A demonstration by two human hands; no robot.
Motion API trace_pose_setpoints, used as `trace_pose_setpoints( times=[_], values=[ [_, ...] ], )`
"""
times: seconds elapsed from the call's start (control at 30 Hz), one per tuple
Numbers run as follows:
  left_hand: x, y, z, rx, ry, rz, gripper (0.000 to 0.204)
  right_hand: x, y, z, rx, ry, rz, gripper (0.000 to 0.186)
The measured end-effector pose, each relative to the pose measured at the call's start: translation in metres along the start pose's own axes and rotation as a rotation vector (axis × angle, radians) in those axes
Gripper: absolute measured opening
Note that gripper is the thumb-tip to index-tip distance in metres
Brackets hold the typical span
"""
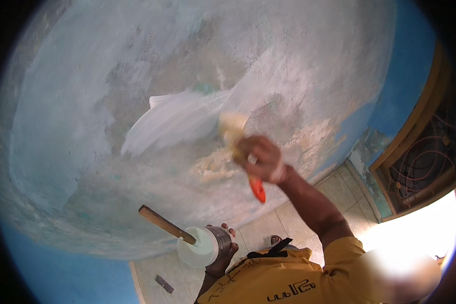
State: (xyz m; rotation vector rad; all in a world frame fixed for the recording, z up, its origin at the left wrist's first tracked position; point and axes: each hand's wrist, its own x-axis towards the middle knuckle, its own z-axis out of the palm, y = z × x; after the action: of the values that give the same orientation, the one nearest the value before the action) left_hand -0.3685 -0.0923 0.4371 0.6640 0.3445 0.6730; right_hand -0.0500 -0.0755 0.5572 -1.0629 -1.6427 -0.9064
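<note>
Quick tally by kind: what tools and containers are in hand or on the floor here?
Paintbrush, orange handle, in right hand: 1
Paint can, in left hand: 1
Wooden stick in the can: 1
Small dark flat piece on floor: 1
Total: 4

Right hand point(261, 158) with brush point(236, 133) on wall point(86, 101), left hand point(223, 253) around paint can point(203, 247).

Yellow shirt point(283, 281) w/ black print, short sleeves
</note>
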Motion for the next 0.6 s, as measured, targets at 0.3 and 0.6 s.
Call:
trace_pose_setpoints(
  times=[0.3, 0.6],
  values=[
    [-0.005, -0.008, -0.012, -0.689, 0.048, -0.117, 0.045, 0.022, 0.128, -0.089, -0.059, 0.408, 0.221, 0.016],
    [-0.006, -0.006, -0.01, -0.29, 0.05, -0.046, 0.041, 0.002, 0.031, 0.01, -0.257, 0.167, 0.114, 0.019]
  ],
)
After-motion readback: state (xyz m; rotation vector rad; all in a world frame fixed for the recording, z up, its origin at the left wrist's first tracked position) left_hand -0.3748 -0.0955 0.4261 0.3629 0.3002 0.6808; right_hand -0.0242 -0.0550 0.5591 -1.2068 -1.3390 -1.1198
